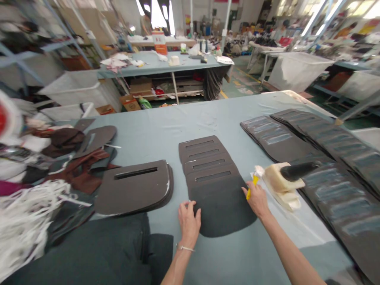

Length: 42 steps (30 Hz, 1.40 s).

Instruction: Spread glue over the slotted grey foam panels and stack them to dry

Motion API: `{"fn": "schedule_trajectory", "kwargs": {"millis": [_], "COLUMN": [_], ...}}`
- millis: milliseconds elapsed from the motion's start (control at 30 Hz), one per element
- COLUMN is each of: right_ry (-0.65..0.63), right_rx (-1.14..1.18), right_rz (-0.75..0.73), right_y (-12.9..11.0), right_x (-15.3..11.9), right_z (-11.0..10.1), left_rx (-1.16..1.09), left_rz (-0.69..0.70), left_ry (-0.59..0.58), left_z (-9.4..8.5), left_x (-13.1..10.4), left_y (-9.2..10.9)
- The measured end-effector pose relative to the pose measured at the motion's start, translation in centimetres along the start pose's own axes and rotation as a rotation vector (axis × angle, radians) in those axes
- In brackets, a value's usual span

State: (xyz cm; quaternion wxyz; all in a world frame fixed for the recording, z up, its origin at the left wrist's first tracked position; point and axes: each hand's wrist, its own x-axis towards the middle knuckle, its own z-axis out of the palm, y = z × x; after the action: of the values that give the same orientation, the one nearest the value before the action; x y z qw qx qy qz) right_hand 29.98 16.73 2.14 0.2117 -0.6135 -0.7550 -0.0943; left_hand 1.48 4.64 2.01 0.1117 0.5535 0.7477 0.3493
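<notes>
Covering the near table, as the head view shows, is a blue-green surface, slightly wrinkled. The room is a workshop with a green floor, a far table loaded with cloth and small goods, metal posts and pale bins on both sides.

Five overlapping dark panels seem to lie in the middle of the near table: four slots show, one above another, and the nearest panel shows a plain face. One stack of slotted panels sits to their left, one slot visible on top; its layers are too tight to count. Several overlapping rows of streaked panels fill the right side.

The left hand is loosely open, fingertips at the left edge of the middle panels. The right hand grasps one yellow-handled brush beside their right edge.

Just beyond that hand, a cream container with a black cylinder stands between it and the streaked panels. White strips, brown scraps and dark fabric crowd the left side.
</notes>
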Motion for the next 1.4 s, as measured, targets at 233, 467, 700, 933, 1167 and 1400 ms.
{"fn": "schedule_trajectory", "kwargs": {"millis": [233,467,700,933,1167,1400], "right_ry": [0.212,-0.105,-0.433,-0.190,-0.090,0.143], "right_rx": [0.332,1.057,1.200,1.046,0.836,0.500], "right_rz": [-0.059,-0.070,-0.343,-0.094,0.142,0.432], "right_y": [-9.3,-34.0,-55.9,-62.9,-56.2,-42.5], "right_x": [3.2,5.4,4.8,10.9,13.4,13.6], "right_z": [-3.9,-7.5,-3.5,0.7,1.2,-1.3], "left_rx": [0.138,0.280,0.289,0.247,0.168,0.197], "left_rz": [-0.039,-0.004,0.068,0.108,0.109,0.122], "left_ry": [0.226,0.318,0.218,0.203,0.204,0.167], "left_z": [-10.1,-18.3,-19.2,-21.0,-21.3,-21.7], "left_x": [1.7,4.0,4.7,4.9,5.3,5.4], "left_y": [-3.5,-12.8,-17.4,-18.1,-18.3,-17.9]}}
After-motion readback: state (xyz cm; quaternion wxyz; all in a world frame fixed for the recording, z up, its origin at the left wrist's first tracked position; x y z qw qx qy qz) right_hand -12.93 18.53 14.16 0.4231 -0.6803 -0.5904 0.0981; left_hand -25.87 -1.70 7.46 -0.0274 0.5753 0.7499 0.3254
